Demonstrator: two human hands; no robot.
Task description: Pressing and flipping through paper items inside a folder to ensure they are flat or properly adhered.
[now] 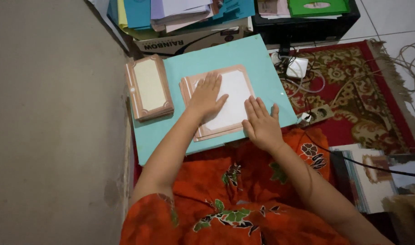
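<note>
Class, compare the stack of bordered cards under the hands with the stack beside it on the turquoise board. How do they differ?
The stack under the hands is thin, fanned and wide, and both the left hand and right hand press on it. The side stack is thick, squared, narrower and untouched. Both have pinkish-brown borders with pale centres and lie on the turquoise board.

Middle of the framed sheets [234, 97] hidden under the left hand [206, 95], their lower right corner under the right hand [261, 123], paper piles [180, 13] cropped by the top edge (sheet count unreadable), printed pages [375, 181] blurred at right.

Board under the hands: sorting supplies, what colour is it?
Turquoise board, head view.
</note>
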